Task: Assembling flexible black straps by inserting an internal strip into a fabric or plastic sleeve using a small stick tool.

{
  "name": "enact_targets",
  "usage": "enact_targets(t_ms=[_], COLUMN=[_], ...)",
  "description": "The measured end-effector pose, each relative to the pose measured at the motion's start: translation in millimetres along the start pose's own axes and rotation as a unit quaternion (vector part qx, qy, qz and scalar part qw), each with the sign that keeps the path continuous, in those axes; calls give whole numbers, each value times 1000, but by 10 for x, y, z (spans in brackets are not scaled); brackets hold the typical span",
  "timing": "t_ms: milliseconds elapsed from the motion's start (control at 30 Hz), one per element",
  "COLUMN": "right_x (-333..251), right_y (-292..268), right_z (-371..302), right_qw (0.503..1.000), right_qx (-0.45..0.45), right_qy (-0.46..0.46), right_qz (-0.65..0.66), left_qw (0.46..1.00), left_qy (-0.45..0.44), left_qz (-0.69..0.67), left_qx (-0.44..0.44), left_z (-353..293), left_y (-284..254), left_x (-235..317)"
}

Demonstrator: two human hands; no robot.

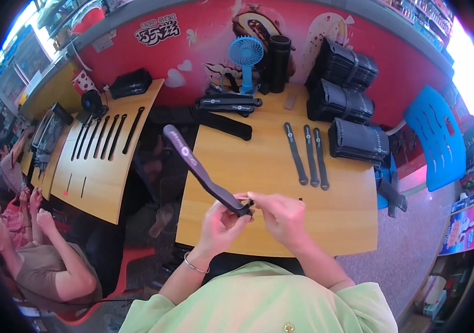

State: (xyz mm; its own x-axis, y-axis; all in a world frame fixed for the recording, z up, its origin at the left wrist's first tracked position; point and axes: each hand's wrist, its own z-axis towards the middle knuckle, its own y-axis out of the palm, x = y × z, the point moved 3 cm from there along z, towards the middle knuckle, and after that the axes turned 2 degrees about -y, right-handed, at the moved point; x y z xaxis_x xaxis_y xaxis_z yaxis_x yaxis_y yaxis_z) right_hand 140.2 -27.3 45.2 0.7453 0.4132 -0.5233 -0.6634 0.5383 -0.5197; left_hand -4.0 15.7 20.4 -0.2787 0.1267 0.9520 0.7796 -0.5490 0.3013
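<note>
A long black strap (192, 161), wider at its far part and narrowing toward me, slants up and left over the table's near left side. My left hand (218, 226), with a bracelet at the wrist, is closed round its near end. The fingers of my right hand (284, 217) are pinched together at that same end, where a small dark piece sticks out; its exact shape is too small to tell. Beyond my right hand, three narrow dark straps (310, 155) lie side by side on the wooden table (237, 161).
Bundled stacks of black straps (359, 140) line the table's right edge. At the back stand a blue fan (246, 53), a black bottle (279, 64) and more straps (228, 104). A blue chair (439, 139) is at right. People sit left by another table (95, 177) with several straps.
</note>
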Motion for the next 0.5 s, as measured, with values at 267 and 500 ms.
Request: enact_targets(t_ms=[267,500], right_x=[4,-89], right_y=[-356,-106], right_z=[349,32], right_qw=[999,996], right_qx=[25,-68], right_qy=[1,-22], right_qz=[-24,-43], left_qw=[992,992], left_qy=[-99,-27], left_qz=[16,-115], left_qx=[-82,39], left_z=[-214,2], left_y=[-26,-223], left_x=[-326,-169])
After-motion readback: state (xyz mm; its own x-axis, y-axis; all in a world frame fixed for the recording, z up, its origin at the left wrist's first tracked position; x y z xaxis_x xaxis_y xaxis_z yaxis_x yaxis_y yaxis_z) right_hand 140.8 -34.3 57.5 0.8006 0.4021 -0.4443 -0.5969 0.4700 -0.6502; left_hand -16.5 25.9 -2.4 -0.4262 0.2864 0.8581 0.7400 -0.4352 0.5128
